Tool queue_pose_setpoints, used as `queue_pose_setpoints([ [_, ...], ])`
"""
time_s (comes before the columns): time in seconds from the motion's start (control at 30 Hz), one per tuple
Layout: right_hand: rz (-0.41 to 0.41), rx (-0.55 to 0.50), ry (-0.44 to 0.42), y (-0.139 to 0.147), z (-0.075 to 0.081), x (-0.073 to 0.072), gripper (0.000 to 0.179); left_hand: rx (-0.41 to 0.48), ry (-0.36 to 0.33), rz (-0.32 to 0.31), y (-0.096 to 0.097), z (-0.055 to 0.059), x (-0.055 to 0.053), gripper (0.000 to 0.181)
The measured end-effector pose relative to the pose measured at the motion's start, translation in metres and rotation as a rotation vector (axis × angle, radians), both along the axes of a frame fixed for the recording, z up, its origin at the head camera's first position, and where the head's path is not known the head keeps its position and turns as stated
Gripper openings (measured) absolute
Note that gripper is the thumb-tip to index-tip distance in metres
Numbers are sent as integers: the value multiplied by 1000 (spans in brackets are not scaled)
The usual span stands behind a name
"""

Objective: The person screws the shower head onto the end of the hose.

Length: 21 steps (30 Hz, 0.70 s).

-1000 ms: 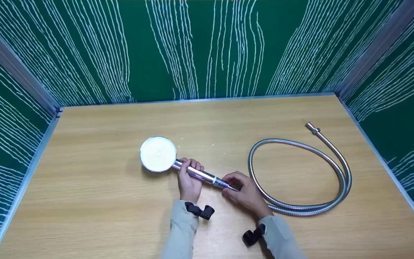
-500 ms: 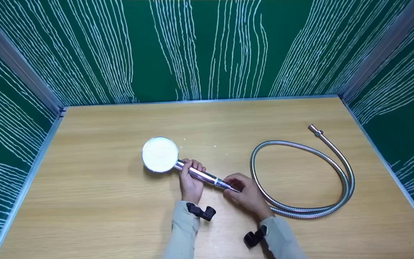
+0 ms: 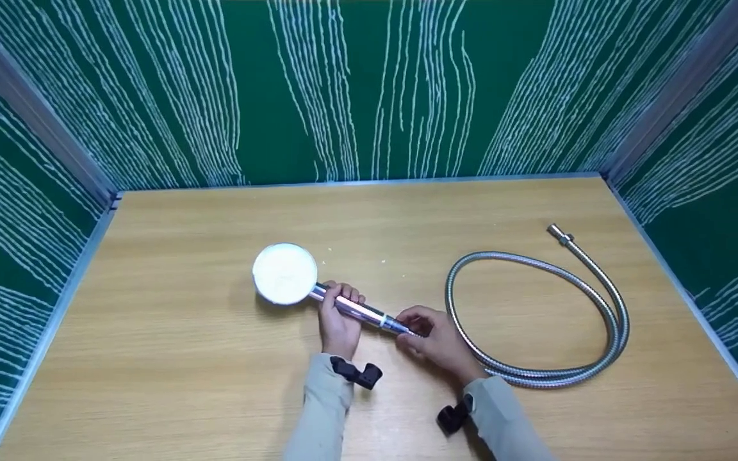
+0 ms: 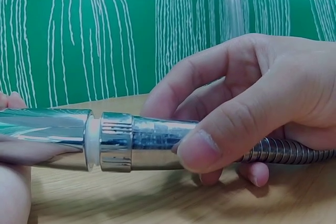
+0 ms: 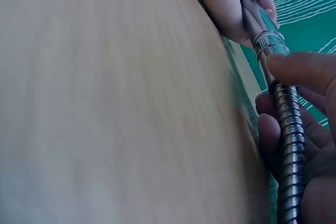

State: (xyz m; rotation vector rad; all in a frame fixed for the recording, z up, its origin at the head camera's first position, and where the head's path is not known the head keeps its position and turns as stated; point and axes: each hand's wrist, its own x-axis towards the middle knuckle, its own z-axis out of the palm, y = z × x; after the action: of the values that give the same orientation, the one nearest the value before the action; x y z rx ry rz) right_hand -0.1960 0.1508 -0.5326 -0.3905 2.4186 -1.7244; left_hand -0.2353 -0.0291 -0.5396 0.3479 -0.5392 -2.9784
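My left hand grips the chrome handle of a shower head, whose round white face points up at the left. At the handle's lower end, my right hand pinches the chrome connector nut of the shower hose between thumb and fingers. A narrow whitish ring shows between handle and nut in the left wrist view. From the nut, the ribbed hose runs back beneath my right palm, then lies coiled in a loop on the table at the right.
The hose's free end fitting lies at the back right of the wooden table. Small white crumbs are scattered behind the handle. Green panels with white streaks enclose the back and both sides.
Both hands keep their hold on the shower head and the nut, almost in the same place. The whole head view has shifted slightly.
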Motion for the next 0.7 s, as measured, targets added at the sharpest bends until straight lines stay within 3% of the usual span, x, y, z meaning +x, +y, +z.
queue_pose_setpoints([
  [0.37, -2, 17, 21, -10, 1, -4, 27, 33, 36, 0, -10, -3, -1, 18],
  [0.6, -8, 21, 91, -18, 28, 7, 25, 54, 59, -16, -13, -6, -2, 17],
  [0.7, -29, 39, 112, -19, 31, 9, 26, 71, 65, -20, -13, -5, -3, 17],
])
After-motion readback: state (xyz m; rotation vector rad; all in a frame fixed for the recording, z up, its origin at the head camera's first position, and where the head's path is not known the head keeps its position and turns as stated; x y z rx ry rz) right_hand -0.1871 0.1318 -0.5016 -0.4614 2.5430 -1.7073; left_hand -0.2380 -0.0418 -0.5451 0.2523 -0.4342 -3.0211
